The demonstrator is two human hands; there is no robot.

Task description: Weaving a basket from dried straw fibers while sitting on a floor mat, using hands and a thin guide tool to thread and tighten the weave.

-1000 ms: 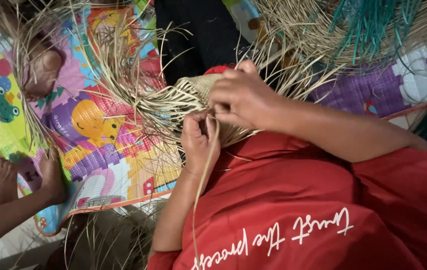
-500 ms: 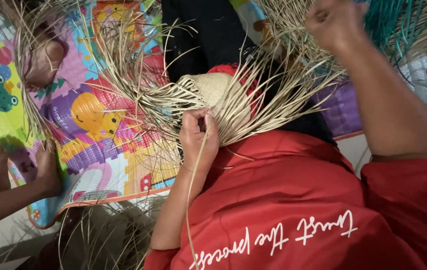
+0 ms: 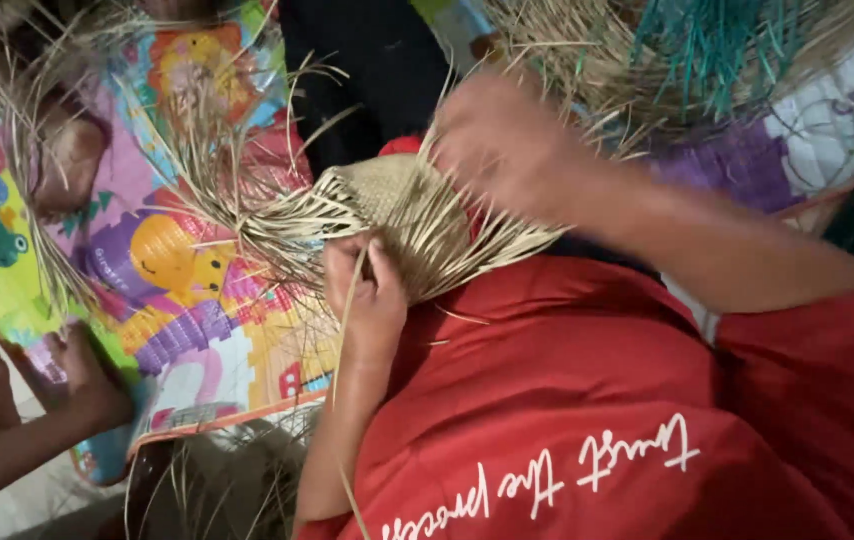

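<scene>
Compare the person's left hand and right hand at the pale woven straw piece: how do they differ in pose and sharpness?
The left hand is curled shut against the near edge of the pale woven straw piece, with a long strand trailing down from it; the right hand is at the far side, above the loose ends. The left hand looks sharp; the right hand is blurred, so its grip is unclear. Both are bare and at the same piece.

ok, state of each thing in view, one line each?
left hand: closed, gripping the edge of the woven straw piece.
right hand: raised over the piece, motion-blurred; grip cannot be told.
woven straw piece: partly woven, loose strands fanning out around the woven centre.
long strand: hanging down from the left hand's fingers.
play mat: spread flat, loose straw scattered over it.
teal strands: bundled, lying among the pale straw.
</scene>
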